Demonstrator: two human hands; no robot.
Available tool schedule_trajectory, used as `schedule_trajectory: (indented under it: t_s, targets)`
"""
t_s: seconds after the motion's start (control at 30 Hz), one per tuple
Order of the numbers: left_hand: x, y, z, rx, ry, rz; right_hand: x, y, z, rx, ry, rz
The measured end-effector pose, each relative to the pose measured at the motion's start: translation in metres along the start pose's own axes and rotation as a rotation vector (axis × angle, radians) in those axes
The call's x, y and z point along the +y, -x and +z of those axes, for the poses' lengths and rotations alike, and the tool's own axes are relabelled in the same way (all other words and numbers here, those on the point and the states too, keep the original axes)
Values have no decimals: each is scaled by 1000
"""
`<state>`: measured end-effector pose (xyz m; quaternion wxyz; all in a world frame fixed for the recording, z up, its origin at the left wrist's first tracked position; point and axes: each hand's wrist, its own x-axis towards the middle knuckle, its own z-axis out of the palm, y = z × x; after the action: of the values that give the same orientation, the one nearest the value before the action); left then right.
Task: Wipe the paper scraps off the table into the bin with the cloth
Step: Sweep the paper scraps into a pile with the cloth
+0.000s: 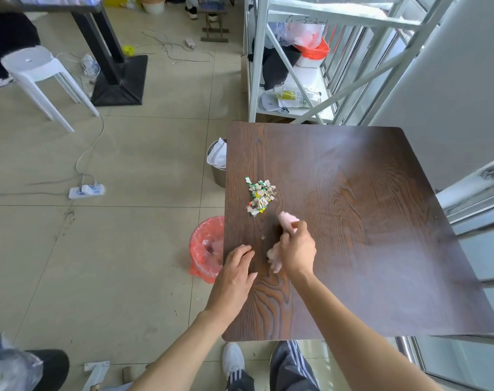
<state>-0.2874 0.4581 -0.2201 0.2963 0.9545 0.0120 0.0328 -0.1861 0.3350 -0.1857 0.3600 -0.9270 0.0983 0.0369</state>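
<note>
A heap of small coloured paper scraps [260, 196] lies on the dark wooden table [367, 221], near its left edge. One stray scrap [263, 237] sits closer to me. My right hand [298, 251] is closed around a pale pink cloth [287, 220], which rests on the table just right of and below the heap. My left hand [236, 273] lies flat on the table's left edge, fingers apart, holding nothing. The bin [205, 246], lined with a red bag, stands on the floor against the table's left side, partly hidden under the tabletop.
A metal bin [216, 159] with a white bag stands by the table's far left corner. White metal shelving [290, 66] rises behind the table. A white stool [40, 71], a power strip [86, 190] and cables lie on the tiled floor to the left.
</note>
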Motion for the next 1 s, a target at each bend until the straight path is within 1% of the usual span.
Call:
schedule_trajectory:
  t_s: [0.07,0.13,0.2,0.33,0.5,0.57,0.63,0.73,0.83,0.93,1.0]
  targets:
    - [-2,5,-1,16,-3,-17,-6,6,15,9,-70,79]
    - [-2,8,0,28,-1,-17,-18,5,24,51,-186,163]
    - [-2,9,0,39,-14,-3,-30,2,32,61,-286,217]
    - [-4,8,1,27,-43,-4,-56,-8,49,54,-345,231]
    - [-4,7,2,13,-88,-4,-80,-30,57,-13,-404,259]
    - [-4,7,0,16,-90,-4,-79,-38,53,-17,-380,258]
    - [-4,6,-2,21,-95,11,-71,-49,41,16,-333,206]
    - [-4,2,-1,25,-76,37,-57,-71,8,105,-194,120]
    - [-3,-8,2,6,-64,44,-42,-98,-11,159,-54,103]
    - [-2,-19,8,-9,-97,54,-38,-118,-9,102,69,80]
    - [-1,-22,12,-9,-112,45,-43,-123,3,50,80,47]
